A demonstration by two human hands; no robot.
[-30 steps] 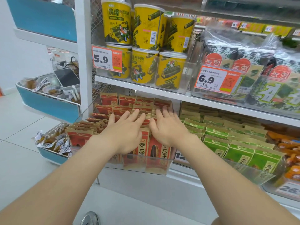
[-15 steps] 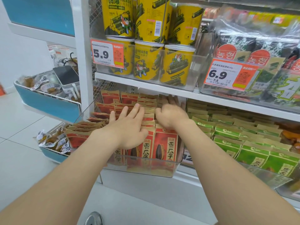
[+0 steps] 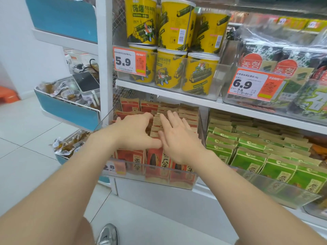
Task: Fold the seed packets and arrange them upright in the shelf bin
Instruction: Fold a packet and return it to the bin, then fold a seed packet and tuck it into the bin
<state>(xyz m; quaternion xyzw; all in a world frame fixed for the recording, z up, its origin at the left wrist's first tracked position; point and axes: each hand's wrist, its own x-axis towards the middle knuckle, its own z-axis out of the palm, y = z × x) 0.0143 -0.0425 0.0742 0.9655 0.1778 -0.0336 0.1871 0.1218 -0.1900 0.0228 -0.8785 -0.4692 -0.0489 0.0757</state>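
Matt kraft-paper seed packets (image 3: 187, 112) sit in a clear glossy plastic bin (image 3: 159, 175).

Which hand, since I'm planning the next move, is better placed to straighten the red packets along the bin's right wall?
The right hand. It lies flat on the red seed packets nearest that wall of the clear bin. The left hand sits further left and would have to cross over it.

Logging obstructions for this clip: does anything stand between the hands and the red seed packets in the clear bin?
Nothing visible does. The left hand and right hand both lie directly on the folded tops of the red seed packets, above the front wall of the clear bin and below the shelf overhead.
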